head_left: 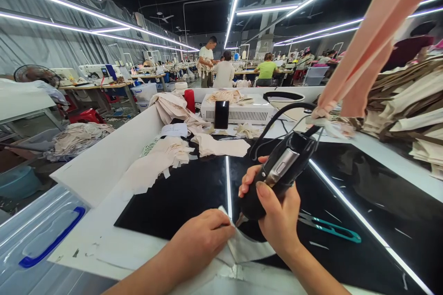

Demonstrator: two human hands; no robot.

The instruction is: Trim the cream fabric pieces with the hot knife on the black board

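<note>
My right hand (278, 214) is wrapped round a black corded hand tool (277, 170) with a silver plate on its side. The tool tilts down to the left, and its narrow metal tip (241, 219) is at the edge of a piece of pale fabric (247, 244). My left hand (204, 237) has its fingers closed on the same fabric, just left of the tip. Fabric and hands are at the front edge of a glossy black work surface (180, 198). Teal-handled thread snips (334, 228) lie to the right of my right hand.
Stacks of cut cream fabric (162, 156) lie at the back left. A phone (221, 115) stands against a white vented box (242, 109). Peach cloth strips (374, 46) hang by the tool's cord. Fabric piles (411, 110) stand at right, a lidded plastic bin (44, 235) at left. People work behind.
</note>
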